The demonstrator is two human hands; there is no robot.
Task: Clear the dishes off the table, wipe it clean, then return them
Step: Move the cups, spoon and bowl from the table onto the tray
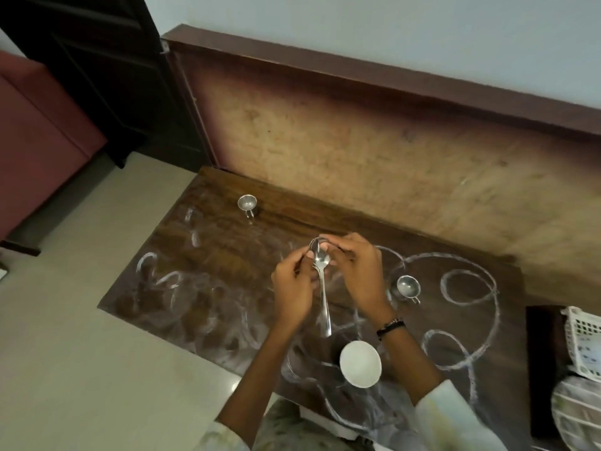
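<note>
**Spoons gathered over a chalk-marked table**

A bundle of spoons point(322, 281) is held above the middle of the table point(227, 262), bowls at the far end, handles pointing near. At least two are seen; the exact count cannot be told. The left hand point(292, 288) is curled, its fingertips pinching the bundle at the neck. The right hand point(354, 271) is curled too, fingers closed round the bowl end from the right.

Just near of the handles, a white bowl point(360, 363) stands on the table. A small steel cup point(408, 287) stands to the right of the right hand, and a second steel cup point(247, 205) is set well apart at the far left. White chalk loops and smears are spread across the wood.

At the right edge a white basket point(583, 343) is seen beside the table.

Judged step: clearing is under way, wiping not yet begun. For a clean lift, the spoons should be squared together and passed to one hand, so the other is freed for a cup or the bowl. The handles should be kept clear of the bowl rim below. Smears would be best left untouched until all dishes are off.
</note>
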